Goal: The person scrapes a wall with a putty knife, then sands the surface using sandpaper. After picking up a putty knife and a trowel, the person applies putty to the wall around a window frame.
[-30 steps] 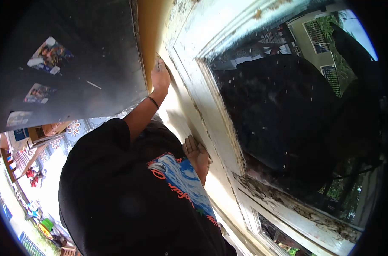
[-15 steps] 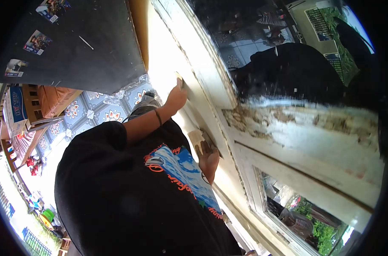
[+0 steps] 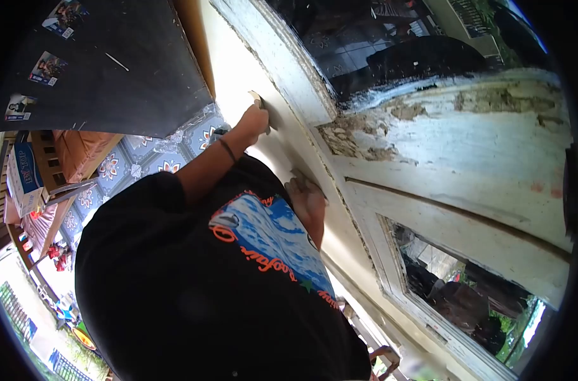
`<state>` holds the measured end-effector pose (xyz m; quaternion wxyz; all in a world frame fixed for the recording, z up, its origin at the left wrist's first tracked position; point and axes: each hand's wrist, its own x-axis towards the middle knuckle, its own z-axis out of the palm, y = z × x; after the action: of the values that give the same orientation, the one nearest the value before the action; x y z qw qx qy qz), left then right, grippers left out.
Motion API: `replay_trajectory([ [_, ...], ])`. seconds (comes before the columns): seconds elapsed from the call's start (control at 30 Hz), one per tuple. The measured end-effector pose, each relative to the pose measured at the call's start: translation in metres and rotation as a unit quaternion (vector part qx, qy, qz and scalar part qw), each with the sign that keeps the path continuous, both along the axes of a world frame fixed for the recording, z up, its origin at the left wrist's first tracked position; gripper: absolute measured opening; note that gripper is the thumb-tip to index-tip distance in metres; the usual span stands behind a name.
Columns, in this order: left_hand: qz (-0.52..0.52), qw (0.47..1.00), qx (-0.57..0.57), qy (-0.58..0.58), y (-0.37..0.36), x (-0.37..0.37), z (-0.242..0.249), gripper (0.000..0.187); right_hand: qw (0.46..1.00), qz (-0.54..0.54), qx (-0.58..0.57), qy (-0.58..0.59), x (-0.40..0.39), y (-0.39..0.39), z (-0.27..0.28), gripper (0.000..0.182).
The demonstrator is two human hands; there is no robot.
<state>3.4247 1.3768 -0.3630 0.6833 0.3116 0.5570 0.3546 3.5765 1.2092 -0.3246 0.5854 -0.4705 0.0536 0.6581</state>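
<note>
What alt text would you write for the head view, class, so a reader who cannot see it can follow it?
A person in a black printed shirt presses both hands against a white door with peeling paint. The left hand, arm stretched out, holds a small flat pad against the frame; the right hand rests nearer the body. Patterned floor tiles show beyond.

A black T-shirt [image 3: 174, 292] fills the lower left, printed with a bright blue and white picture [image 3: 273, 244] edged in orange-red lettering. At twelve o'clock from the print, a dark band [image 3: 228, 150] circles a bare wrist. The door frame [image 3: 492, 165] to the upper right is off-white — its paint flaked to brown and grey patches near one o'clock. At eleven o'clock sits a dark grey panel [image 3: 111, 70] with small multicoloured stickers and an orange-brown edge. Beneath it, the floor tiles [image 3: 162, 155] are pale blue-grey with white and orange flower motifs. At nine o'clock — a blue and white box [image 3: 23, 174].
</note>
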Motion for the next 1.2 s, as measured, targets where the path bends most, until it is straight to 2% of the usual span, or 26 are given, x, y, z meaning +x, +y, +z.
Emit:
replay_trajectory([
  [0.03, -0.034, 0.998, -0.006, -0.046, 0.002, -0.005, 0.005, 0.034, 0.998, 0.010, 0.062, 0.026, -0.004, 0.005, 0.019, 0.033],
  [0.07, -0.031, 0.999, 0.005, -0.033, -0.004, -0.004, 0.024, 0.033, 0.997, 0.005, 0.075, 0.010, -0.009, 0.007, 0.037, 0.032],
  [0.23, 0.024, 0.999, -0.009, -0.042, 0.015, -0.011, 0.000, 0.026, 0.997, 0.060, 0.033, -0.036, -0.012, 0.010, 0.010, 0.029],
  [0.3, 0.042, 0.998, 0.030, -0.025, 0.018, -0.015, 0.033, 0.025, 0.997, 0.032, 0.047, -0.053, -0.017, 0.014, 0.026, 0.029],
  [0.33, 0.045, 0.996, 0.047, 0.058, 0.023, -0.020, 0.062, 0.024, 0.995, 0.021, 0.085, -0.048, -0.016, 0.010, 0.028, 0.029],
  [0.37, 0.045, 0.987, 0.062, 0.140, 0.024, -0.024, 0.080, 0.023, 0.996, 0.015, 0.077, -0.050, -0.017, 0.008, 0.033, 0.029],
  [0.43, 0.095, 0.962, 0.161, 0.200, 0.061, -0.042, 0.031, 0.023, 0.991, 0.083, 0.081, -0.071, -0.019, 0.021, 0.038, 0.030],
  [0.5, 0.094, 0.982, 0.135, 0.092, 0.083, -0.053, 0.015, 0.025, 0.993, 0.065, 0.067, -0.078, -0.011, 0.012, -0.010, 0.036],
  [0.53, 0.102, 0.982, 0.117, 0.107, 0.075, -0.050, 0.042, 0.027, 0.908, 0.259, -0.036, -0.328, -0.006, 0.007, -0.023, 0.036],
  [0.57, 0.103, 0.983, 0.114, 0.103, 0.067, -0.045, 0.046, 0.027, 0.944, 0.182, -0.008, -0.276, -0.016, 0.014, -0.001, 0.036],
  [0.63, 0.111, 0.955, 0.216, 0.170, 0.058, -0.041, 0.052, 0.029, 0.985, 0.030, 0.059, -0.158, -0.037, 0.029, 0.046, 0.035],
  [0.67, 0.137, 0.946, 0.228, 0.186, 0.058, -0.041, 0.052, 0.031, 0.977, 0.057, 0.084, -0.187, -0.035, 0.032, 0.050, 0.035],
  [0.7, 0.138, 0.944, 0.232, 0.188, 0.073, -0.045, 0.044, 0.031, 0.966, 0.083, 0.113, -0.215, -0.028, 0.034, 0.048, 0.036],
  [0.73, 0.106, 0.946, 0.205, 0.226, 0.095, -0.055, 0.030, 0.031, 0.928, 0.161, 0.035, -0.335, -0.016, 0.028, 0.014, 0.038],
  [0.77, 0.071, 0.947, 0.170, 0.265, 0.100, -0.063, 0.019, 0.031, 0.928, 0.164, 0.025, -0.332, -0.022, 0.028, 0.016, 0.038],
  [0.8, 0.065, 0.971, 0.147, 0.179, 0.098, -0.067, 0.041, 0.030, 0.802, 0.280, -0.099, -0.517, -0.032, 0.032, 0.024, 0.036],
  [0.83, 0.060, 0.971, 0.160, 0.169, 0.103, -0.072, 0.044, 0.036, 0.611, 0.376, -0.204, -0.666, -0.037, 0.041, 0.031, 0.035],
  [0.87, 0.087, 0.959, 0.195, 0.188, 0.100, -0.070, 0.054, 0.040, 0.699, 0.297, 0.020, -0.650, -0.037, 0.041, 0.038, 0.036],
  [0.9, 0.109, 0.945, 0.227, 0.208, 0.095, -0.069, 0.062, 0.044, 0.698, 0.302, 0.024, -0.649, -0.040, 0.048, 0.048, 0.036],
  [0.97, 0.080, 0.949, 0.192, 0.236, 0.102, -0.076, 0.052, 0.046, 0.788, 0.288, 0.103, -0.534, -0.045, 0.066, 0.066, 0.045],
  [1.0, 0.090, 0.960, 0.204, 0.171, 0.103, -0.078, 0.047, 0.048, 0.799, 0.262, 0.058, -0.538, -0.046, 0.067, 0.051, 0.049],
  [1.03, 0.098, 0.966, 0.213, 0.105, 0.104, -0.080, 0.042, 0.049, 0.797, 0.266, 0.057, -0.540, -0.047, 0.070, 0.040, 0.049],
  [1.1, 0.120, 0.967, 0.196, 0.114, 0.108, -0.083, 0.043, 0.049, 0.656, 0.367, -0.029, -0.659, -0.053, 0.087, 0.028, 0.046],
  [1.13, 0.114, 0.967, 0.181, 0.135, 0.115, -0.088, 0.038, 0.047, 0.653, 0.371, -0.023, -0.660, -0.057, 0.097, 0.024, 0.046],
  [1.2, 0.124, 0.964, 0.173, 0.161, 0.131, -0.096, 0.037, 0.045, 0.667, 0.366, 0.072, -0.645, -0.070, 0.120, 0.031, 0.062],
])
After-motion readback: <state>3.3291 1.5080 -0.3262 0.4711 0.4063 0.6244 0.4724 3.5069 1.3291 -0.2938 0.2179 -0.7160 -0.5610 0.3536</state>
